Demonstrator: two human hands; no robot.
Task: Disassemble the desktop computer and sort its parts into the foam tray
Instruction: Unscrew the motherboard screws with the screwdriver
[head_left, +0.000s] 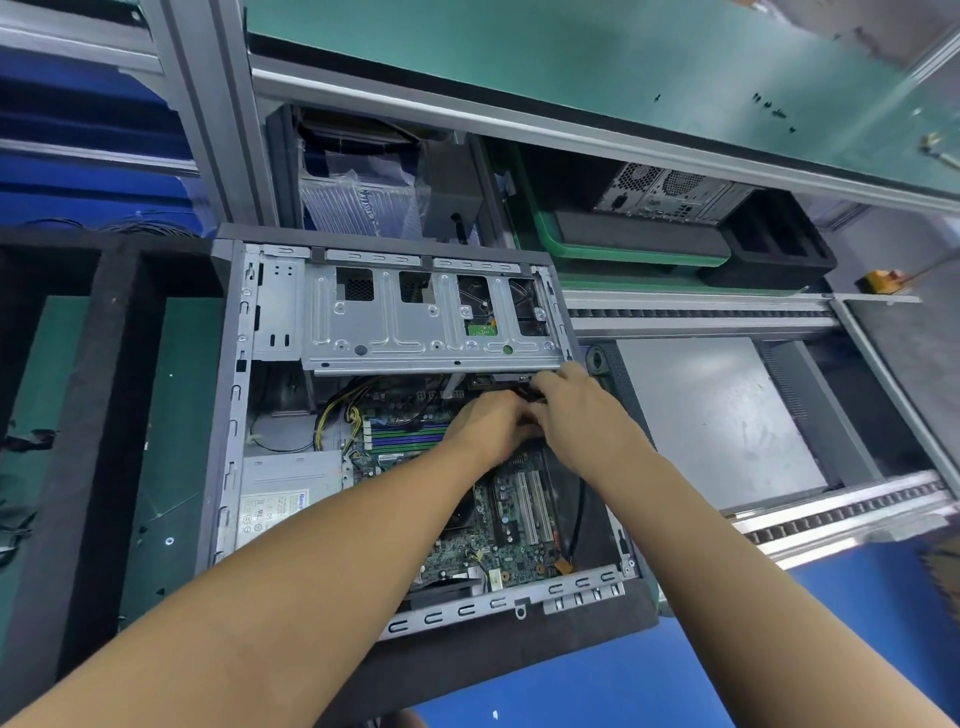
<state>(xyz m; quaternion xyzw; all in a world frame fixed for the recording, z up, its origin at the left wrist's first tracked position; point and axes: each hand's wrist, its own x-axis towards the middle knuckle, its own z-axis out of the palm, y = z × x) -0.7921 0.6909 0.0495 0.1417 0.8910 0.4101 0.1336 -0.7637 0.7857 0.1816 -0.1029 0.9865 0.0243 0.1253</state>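
The opened grey metal desktop computer (234, 395) lay beside the black foam tray (109, 415), hardly stripped — green motherboard (498, 540), silver power supply (280, 493) and steel drive cage (415, 322) all sat inside. The right hand (576, 410) pinched a black cable (527, 393) under the cage; the left hand (488, 426) curled alongside — its grip couldn't be told.

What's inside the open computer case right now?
Visible: motherboard, memory sticks, yellow cables, power supply, drive cage. The left hand and right hand cover the spot they work on.
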